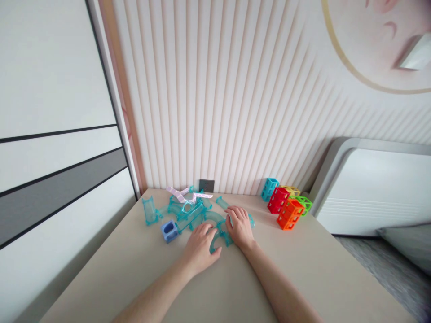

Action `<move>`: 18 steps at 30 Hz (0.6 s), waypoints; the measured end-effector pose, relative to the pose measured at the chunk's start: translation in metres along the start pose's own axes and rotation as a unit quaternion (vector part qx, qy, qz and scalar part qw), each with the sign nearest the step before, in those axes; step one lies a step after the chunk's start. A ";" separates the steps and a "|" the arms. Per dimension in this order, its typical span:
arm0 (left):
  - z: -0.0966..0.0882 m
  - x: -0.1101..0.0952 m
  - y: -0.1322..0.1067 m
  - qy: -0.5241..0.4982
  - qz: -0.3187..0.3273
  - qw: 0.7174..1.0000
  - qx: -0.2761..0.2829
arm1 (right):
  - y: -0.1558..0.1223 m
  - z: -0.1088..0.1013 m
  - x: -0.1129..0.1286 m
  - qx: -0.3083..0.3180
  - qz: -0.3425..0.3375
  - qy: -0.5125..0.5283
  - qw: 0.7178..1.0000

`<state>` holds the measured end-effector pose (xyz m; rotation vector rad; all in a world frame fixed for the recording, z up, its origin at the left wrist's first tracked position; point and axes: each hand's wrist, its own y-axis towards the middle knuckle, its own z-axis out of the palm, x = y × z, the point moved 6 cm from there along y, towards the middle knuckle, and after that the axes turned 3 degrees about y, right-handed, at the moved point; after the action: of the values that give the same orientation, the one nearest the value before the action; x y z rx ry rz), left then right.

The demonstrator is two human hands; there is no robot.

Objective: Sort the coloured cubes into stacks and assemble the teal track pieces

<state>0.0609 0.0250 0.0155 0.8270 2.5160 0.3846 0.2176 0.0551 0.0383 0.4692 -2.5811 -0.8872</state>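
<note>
Translucent teal track pieces (193,217) lie in a loose pile on the table. My left hand (200,249) rests at the pile's front, thumb and fingers apart, beside a curved teal track piece (213,244); whether it touches the piece is unclear. Just to the right, my right hand (239,226) is laid palm down over teal pieces, its fingers spread and partly covering them. A straight teal piece (222,202) shows beyond its fingertips. Left of my left hand sits a blue block with a round hole (169,231).
Pale lilac zigzag pieces (180,194) lie on the pile's back. Stacked hollow blocks, including a red one (278,200) and an orange one (290,214), stand at the table's right back. A ribbed wall (208,112) with a dark socket (206,185) bounds the table (235,287).
</note>
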 end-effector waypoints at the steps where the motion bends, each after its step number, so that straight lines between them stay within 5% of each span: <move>1: 0.001 0.000 0.000 0.002 -0.002 1.000 0.003 | 0.001 0.000 -0.003 -0.001 0.007 -0.005 1.000; 6: 0.005 0.002 -0.002 0.009 0.000 1.000 0.012 | -0.013 -0.007 -0.033 0.020 0.086 -0.068 0.994; 11: 0.005 0.003 -0.003 0.001 0.007 1.000 0.005 | -0.033 -0.003 -0.070 0.109 0.203 -0.097 0.968; 18: 0.008 0.002 -0.005 -0.007 0.005 1.000 0.006 | -0.030 0.007 -0.078 0.125 0.215 -0.056 0.967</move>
<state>0.0609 0.0233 0.0055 0.8440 2.5041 0.3661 0.2887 0.0691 -0.0043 -0.0858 -2.7530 -0.4516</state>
